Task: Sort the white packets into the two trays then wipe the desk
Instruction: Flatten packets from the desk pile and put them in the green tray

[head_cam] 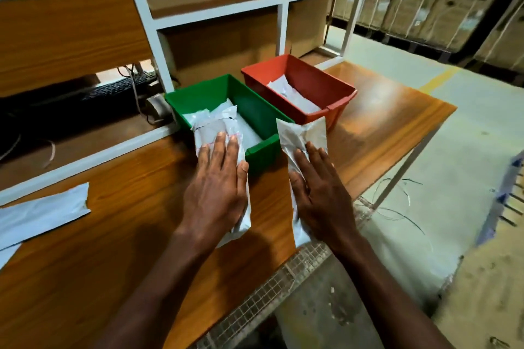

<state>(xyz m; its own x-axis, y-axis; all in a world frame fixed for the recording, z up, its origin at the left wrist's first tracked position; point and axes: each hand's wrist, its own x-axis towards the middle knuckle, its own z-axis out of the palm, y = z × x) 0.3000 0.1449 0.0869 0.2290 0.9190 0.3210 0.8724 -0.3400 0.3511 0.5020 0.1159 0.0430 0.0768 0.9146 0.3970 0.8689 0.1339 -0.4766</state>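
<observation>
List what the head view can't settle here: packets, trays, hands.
- Packet under the left hand: its middle is covered by the hand; the printing on it is too blurred to read.
- Packet under the right hand: its lower part is hidden by the hand.
- Green tray: packet count unclear, they overlap.
- Red tray: near wall hides part of the contents.
- Packets at left: cut off by the frame edge.

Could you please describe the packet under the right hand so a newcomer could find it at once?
Find the red tray on the wooden desk. Just before its near end lies a crinkled white packet under the right hand, the only one overhanging the desk's edge.
</observation>
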